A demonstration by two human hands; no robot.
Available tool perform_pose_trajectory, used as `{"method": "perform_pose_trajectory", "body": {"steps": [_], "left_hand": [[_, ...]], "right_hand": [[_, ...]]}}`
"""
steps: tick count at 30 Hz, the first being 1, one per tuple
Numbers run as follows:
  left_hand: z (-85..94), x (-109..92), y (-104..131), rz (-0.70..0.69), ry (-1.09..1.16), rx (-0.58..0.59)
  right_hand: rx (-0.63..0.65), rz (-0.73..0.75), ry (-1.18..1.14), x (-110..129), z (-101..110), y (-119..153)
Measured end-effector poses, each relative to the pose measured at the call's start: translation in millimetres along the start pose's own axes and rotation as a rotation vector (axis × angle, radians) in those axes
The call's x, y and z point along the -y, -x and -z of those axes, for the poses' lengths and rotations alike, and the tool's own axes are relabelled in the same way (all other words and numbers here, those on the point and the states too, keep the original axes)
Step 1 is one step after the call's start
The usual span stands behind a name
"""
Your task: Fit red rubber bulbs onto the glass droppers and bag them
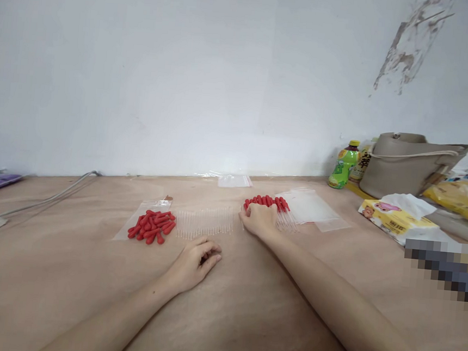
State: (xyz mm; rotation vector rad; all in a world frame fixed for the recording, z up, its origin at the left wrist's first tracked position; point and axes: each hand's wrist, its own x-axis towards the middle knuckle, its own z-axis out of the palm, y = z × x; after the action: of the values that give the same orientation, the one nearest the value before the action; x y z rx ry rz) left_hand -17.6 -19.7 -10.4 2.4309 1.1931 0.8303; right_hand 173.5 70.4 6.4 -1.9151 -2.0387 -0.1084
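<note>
My right hand (260, 220) is closed at the left end of a row of red-bulbed glass droppers (284, 204). Its fingers pinch a dropper, whose red bulb and thin tube show only in part beside them. My left hand (194, 262) rests on the table, fingers loosely curled, with a gap to the thumb and nothing held. Just beyond it, thin clear glass tubes (204, 222) lie side by side in a row. To their left, a heap of loose red rubber bulbs (151, 225) sits on a clear plastic bag (121, 232).
Flat clear bags and white sheets (311, 207) lie right of the droppers. Another small bag (234, 181) is near the wall. At the right stand a green drink bottle (342, 167), a grey handbag (402, 165) and a tissue pack (398, 220). A grey cable (47, 200) crosses the left.
</note>
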Motion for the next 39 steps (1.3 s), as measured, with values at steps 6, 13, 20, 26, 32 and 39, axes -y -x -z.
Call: {"method": "perform_pose_trajectory", "body": {"steps": [6, 13, 20, 26, 32, 39], "left_hand": [[0.8, 0, 0, -0.001, 0.003, -0.01], [-1.9, 0, 2, -0.002, -0.019, -0.005], [25.7, 18, 0, 0.036, -0.661, -0.241], [61.2, 44, 2, 0.273, -1.078, -0.247], [64.7, 51, 6, 0.359, -1.116, -0.184], [63.9, 58, 3, 0.372, -1.123, -0.163]], "right_hand": [[0.012, 0.014, 0.022, 14, -9, 3], [-0.08, 0.079, 0.018, 18, -7, 13], [-0.273, 0.401, -0.146, -22, -8, 48], [-0.315, 0.565, -0.324, -54, -10, 69], [-0.26, 0.58, -0.384, -53, -4, 73], [-0.286, 0.622, -0.402, -52, -5, 72]]}}
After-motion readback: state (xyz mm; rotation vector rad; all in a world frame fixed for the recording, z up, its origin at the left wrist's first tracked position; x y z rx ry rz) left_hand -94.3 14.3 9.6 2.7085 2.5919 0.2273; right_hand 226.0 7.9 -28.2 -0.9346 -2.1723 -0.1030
